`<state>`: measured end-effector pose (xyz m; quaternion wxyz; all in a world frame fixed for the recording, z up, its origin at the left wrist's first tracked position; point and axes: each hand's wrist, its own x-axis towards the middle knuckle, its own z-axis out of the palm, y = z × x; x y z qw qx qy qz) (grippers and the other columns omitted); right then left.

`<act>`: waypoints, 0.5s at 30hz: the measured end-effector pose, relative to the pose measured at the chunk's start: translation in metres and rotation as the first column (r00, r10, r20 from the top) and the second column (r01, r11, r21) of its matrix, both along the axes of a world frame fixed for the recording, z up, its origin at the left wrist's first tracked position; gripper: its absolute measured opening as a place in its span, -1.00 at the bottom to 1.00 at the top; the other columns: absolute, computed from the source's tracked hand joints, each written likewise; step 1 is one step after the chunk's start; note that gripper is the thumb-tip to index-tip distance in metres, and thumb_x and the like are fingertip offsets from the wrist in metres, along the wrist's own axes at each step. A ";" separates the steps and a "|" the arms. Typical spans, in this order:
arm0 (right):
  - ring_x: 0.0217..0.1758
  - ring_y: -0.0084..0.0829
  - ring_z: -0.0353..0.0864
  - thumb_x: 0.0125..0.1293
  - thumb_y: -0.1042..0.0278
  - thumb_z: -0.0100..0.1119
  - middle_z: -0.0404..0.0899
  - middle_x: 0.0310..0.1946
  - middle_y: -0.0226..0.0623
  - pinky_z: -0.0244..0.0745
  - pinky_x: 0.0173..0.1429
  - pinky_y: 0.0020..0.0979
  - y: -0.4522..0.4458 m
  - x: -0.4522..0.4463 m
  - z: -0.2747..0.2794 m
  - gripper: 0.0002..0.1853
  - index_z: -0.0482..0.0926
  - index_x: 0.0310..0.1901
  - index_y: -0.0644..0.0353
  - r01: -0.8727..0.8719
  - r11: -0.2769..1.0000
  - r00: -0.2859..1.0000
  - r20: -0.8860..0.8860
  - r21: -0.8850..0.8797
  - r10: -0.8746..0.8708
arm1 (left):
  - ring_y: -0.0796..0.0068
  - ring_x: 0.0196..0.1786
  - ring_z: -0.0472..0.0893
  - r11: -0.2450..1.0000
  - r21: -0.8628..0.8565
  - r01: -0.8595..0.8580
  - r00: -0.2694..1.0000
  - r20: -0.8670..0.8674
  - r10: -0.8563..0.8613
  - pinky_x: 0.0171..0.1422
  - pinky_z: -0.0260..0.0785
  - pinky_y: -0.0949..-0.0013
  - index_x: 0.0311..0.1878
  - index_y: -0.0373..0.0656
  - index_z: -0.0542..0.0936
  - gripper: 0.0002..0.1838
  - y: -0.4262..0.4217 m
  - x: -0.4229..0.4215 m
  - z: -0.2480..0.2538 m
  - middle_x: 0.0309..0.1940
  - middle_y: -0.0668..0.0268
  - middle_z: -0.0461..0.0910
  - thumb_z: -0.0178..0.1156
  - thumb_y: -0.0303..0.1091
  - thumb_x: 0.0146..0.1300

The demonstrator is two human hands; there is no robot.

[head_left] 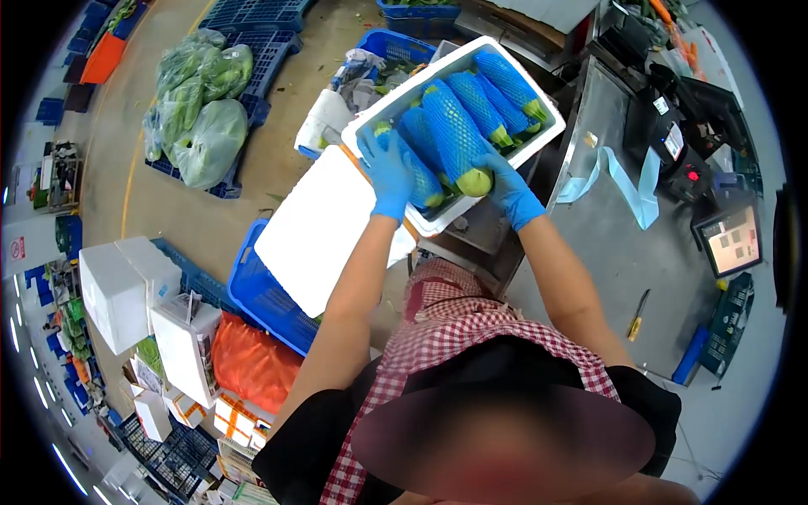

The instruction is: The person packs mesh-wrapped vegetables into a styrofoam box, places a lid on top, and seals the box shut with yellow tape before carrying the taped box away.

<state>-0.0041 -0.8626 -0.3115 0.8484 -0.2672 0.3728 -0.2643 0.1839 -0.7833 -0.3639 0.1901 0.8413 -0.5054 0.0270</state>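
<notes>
Several zucchini (455,126) in blue foam netting lie side by side in a white foam box (551,126), their pale green ends poking out. In a blue glove, my left hand (389,175) reaches over the box's near left wall, fingers curled around the leftmost zucchini (421,178). My right hand (510,187), also gloved in blue, comes over the near right edge. Its fingers close against the side of the middle zucchini near its stem end, which lies higher than the others. The undersides of both hands' grips are hidden.
A white foam lid (324,223) rests on a blue crate (265,295) to the left. At right, a metal table (598,261) bears a light-blue strap (619,185), a yellow-handled knife (640,316) and a screen (730,241). Bagged green vegetables (202,105) sit on a pallet.
</notes>
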 end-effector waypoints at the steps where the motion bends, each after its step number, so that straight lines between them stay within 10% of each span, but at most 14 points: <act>1: 0.10 -0.29 0.42 -0.01 0.45 0.16 0.33 0.12 -0.16 0.38 0.16 -0.36 -0.003 0.002 0.002 -0.21 0.08 0.31 0.24 -0.003 0.999 0.999 -0.048 -0.034 0.002 | 0.02 0.30 0.17 1.000 0.007 0.022 0.997 -0.080 -0.021 0.28 0.00 -0.11 0.21 -0.07 0.35 -0.45 0.000 0.002 -0.012 0.27 -0.07 0.13 0.17 -0.24 0.11; 10: 0.18 -0.35 0.33 -0.15 0.42 0.29 0.31 0.16 -0.14 0.26 0.23 -0.43 0.006 0.034 -0.025 -0.13 0.18 0.31 0.15 -0.183 0.956 0.954 -0.275 -0.230 0.116 | -0.09 0.41 -0.12 1.000 0.007 -0.021 0.887 -0.460 0.022 0.37 -0.34 -0.21 0.34 -0.11 0.09 -0.16 0.021 -0.023 -0.017 0.36 -0.10 -0.13 0.21 -0.06 0.02; 15: 0.25 -0.32 0.26 -0.06 0.29 0.33 0.22 0.23 -0.09 0.18 0.30 -0.34 -0.007 0.023 -0.027 -0.11 0.09 0.34 0.16 -0.468 0.731 0.841 -0.505 -0.497 0.195 | -0.12 0.41 -0.15 0.998 -0.047 -0.045 0.893 -0.450 0.019 0.38 -0.38 -0.18 0.36 -0.11 0.07 -0.22 0.019 -0.040 -0.012 0.36 -0.14 -0.15 0.08 -0.31 0.01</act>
